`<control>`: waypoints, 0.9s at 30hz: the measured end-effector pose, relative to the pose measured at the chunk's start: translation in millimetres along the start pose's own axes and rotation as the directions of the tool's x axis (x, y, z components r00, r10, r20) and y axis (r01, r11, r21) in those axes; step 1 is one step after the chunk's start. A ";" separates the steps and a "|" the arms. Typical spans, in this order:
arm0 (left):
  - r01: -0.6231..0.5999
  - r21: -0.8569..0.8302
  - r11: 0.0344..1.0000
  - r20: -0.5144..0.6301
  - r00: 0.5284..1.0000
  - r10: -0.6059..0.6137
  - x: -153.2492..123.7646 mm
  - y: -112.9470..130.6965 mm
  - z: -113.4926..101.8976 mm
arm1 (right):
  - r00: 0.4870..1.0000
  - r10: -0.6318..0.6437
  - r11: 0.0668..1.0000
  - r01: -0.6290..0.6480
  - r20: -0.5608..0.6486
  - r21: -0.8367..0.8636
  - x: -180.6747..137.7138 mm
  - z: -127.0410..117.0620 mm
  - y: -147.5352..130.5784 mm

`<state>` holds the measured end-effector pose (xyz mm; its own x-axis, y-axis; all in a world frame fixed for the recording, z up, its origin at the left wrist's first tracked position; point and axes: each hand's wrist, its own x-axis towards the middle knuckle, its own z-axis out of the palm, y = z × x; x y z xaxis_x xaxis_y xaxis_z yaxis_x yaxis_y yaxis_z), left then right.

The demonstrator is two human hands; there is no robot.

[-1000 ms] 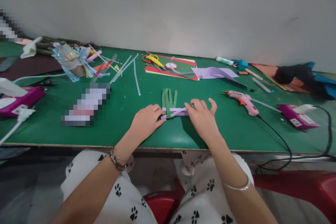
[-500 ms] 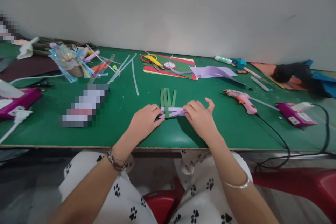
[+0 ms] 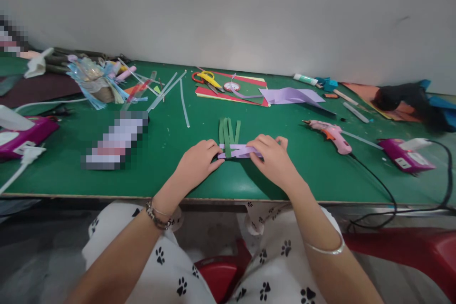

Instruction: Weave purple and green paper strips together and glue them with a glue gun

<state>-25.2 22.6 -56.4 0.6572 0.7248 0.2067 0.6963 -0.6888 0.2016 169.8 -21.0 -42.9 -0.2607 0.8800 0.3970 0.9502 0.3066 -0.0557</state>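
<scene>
In the head view, both forearms reach forward over the near edge of the green counter [image 3: 171, 185], wrists low. The left hand [image 3: 197, 162] lies palm down with its fingers bent, thumb and fingertips pinching the left ends of the purple strips [image 3: 240, 153]. The right hand [image 3: 272, 157] arches over their right part, thumb and fingers closed on them, other fingers curled. The purple strips lie crosswise between the hands, interlaced with upright-pointing green strips [image 3: 229, 134] that fan toward the wall.

To the right are a pink glue gun [image 3: 333, 137] and a magenta power block [image 3: 404, 156]; a black cord droops past the counter's edge. Behind the strips, scissors [image 3: 204, 77] rest on coloured sheets [image 3: 249, 99] beside a curling purple sheet [image 3: 294, 97]. A pixelated object [image 3: 116, 142] lies left.
</scene>
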 end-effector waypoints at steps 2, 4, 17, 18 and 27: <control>-0.005 -0.032 0.999 0.001 1.000 0.005 0.0 -1.0 1.4 | 0.999 0.014 0.996 -0.019 0.049 0.091 -1.0 -3.8 2.1; -0.006 -0.061 0.998 -0.003 1.000 0.006 0.0 -1.8 3.1 | 0.996 0.019 0.990 -0.031 0.091 0.136 -1.8 -5.9 3.4; -0.036 -0.055 0.998 -0.041 0.999 0.033 -0.7 -2.2 4.7 | 0.990 -0.046 0.997 0.037 0.134 0.070 1.4 9.2 2.5; -0.035 -0.053 0.998 -0.041 0.999 0.033 -0.6 -2.4 5.1 | 0.990 -0.059 0.997 0.054 0.125 0.046 2.4 10.7 2.0; -0.016 -0.040 0.999 -0.029 0.999 0.015 0.4 0.5 3.0 | 0.980 -0.190 0.953 0.197 0.052 -0.228 7.8 10.8 -3.5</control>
<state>-23.8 22.6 -59.1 0.6588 0.7139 0.2375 0.6736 -0.7003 0.2365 162.6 -11.3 -49.5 -0.4454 0.8232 0.3521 0.8934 0.3833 0.2342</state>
